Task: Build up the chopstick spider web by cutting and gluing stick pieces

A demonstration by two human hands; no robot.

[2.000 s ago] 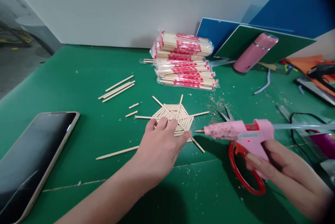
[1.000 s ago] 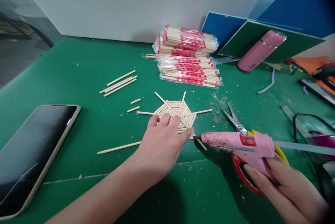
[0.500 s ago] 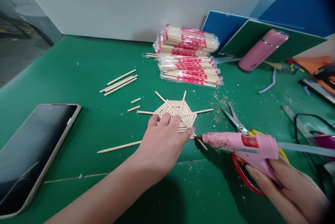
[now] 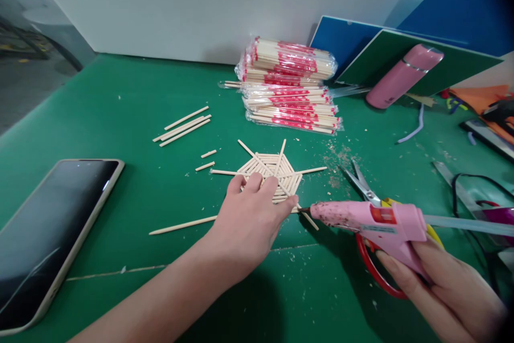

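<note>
A flat hexagonal web of glued wooden sticks (image 4: 277, 169) lies on the green table (image 4: 120, 118). My left hand (image 4: 251, 220) rests on its near edge, fingers stretched flat and pressing it down. My right hand (image 4: 445, 289) grips a pink glue gun (image 4: 369, 221) with a clear glue stick out the back. The gun's metal tip touches the web's near right edge, just beside my left fingertips. A long loose stick (image 4: 182, 225) lies left of my left hand.
Wrapped bundles of chopsticks (image 4: 289, 86) are stacked at the back. Loose cut sticks (image 4: 182, 128) lie to the left, a phone (image 4: 48, 236) at the near left. Red-and-yellow scissors (image 4: 373, 273) lie under the gun. A pink bottle (image 4: 403, 76) leans on coloured boards.
The glue gun came down and leftward from above the scissors until its tip met the web's edge. My left hand has stayed pressed on the web.
</note>
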